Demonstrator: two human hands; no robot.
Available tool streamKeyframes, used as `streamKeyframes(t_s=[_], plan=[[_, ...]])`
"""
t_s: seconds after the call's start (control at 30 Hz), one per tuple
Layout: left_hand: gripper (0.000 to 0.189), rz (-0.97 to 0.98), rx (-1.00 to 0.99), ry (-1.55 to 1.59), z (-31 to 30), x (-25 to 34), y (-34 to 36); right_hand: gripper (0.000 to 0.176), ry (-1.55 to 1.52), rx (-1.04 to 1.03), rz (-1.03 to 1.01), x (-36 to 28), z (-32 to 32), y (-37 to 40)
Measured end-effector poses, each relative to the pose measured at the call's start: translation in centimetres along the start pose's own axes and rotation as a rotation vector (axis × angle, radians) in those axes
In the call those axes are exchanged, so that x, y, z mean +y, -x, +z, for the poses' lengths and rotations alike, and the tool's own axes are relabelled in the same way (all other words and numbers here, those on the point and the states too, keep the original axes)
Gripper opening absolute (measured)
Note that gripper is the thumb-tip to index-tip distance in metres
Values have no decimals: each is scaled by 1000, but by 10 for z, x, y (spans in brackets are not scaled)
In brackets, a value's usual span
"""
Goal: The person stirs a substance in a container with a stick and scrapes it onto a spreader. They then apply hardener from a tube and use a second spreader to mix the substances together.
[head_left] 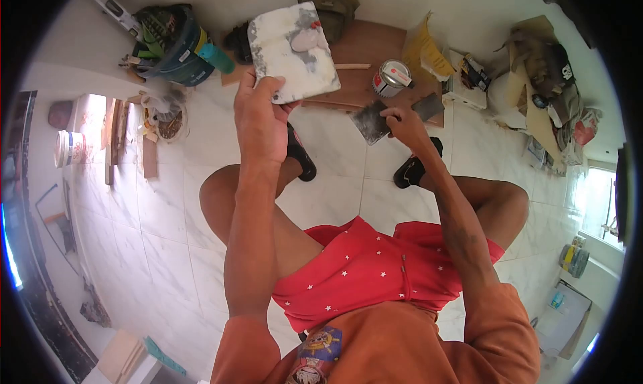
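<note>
My left hand [260, 116] holds up a flat white board [293, 50] smeared with grey putty; a pale lump of putty sits near its top edge. My right hand [404, 125] grips two metal putty scrapers [370, 122], one blade pointing left, the other [429, 106] pointing right. Both hands are raised over my knees as I squat on the marble floor. An open tin can [392, 78] stands on a brown board [365, 46] just beyond the scrapers.
A tool bag [171, 46] with a teal handle lies at the upper left. A white tub [69, 147] and wood scraps sit at the left. Cardboard, bags and clutter [542, 83] fill the upper right. My black sandals [300, 158] rest on the white tiles.
</note>
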State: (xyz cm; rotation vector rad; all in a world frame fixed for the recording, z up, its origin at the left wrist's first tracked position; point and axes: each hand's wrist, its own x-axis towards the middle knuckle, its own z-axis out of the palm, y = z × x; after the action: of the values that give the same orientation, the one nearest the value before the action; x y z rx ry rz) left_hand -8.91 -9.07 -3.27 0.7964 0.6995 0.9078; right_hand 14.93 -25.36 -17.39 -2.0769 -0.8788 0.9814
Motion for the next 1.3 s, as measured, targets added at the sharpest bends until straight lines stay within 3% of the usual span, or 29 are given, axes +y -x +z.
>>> streamKeyframes(t_s=[0.07,0.17,0.27,0.37,0.57,0.6,0.7,0.83,0.87,0.9,0.97,1.07,1.2,1.3], plan=[[36,-12,-50,2,1,0,2,46,-42,-50,60,-26,-14,32],[38,-48,-113,-11,6,-4,8,50,12,-148,-149,-37,-41,74],[44,-81,-181,10,7,-6,18,52,40,-31,-188,-58,-51,120],[49,-101,-238,53,7,-14,31,44,122,124,-361,-56,-58,148],[53,-159,-283,106,3,-23,63,23,-96,118,-250,-57,-98,183],[53,-166,-284,117,3,-25,67,27,-171,97,-181,-51,-106,184],[50,-184,-284,116,5,-23,78,30,-801,202,-277,-46,-98,189],[41,-206,-236,19,13,-20,93,38,-1337,62,-55,-54,-84,198],[36,-185,-220,-8,17,-20,98,42,-1236,110,102,-40,-79,194],[33,-159,-208,-34,23,-22,102,40,-1154,-32,42,-39,-80,199],[29,-106,-203,-87,26,-26,103,37,-952,100,22,-42,-72,209],[31,-32,-222,-180,26,-34,106,34,-803,139,-122,-66,-80,222],[31,40,-252,-353,36,-28,112,20,-247,275,-242,-86,-91,225],[33,95,-287,-518,34,-29,113,18,79,337,-500,-100,-97,219]])
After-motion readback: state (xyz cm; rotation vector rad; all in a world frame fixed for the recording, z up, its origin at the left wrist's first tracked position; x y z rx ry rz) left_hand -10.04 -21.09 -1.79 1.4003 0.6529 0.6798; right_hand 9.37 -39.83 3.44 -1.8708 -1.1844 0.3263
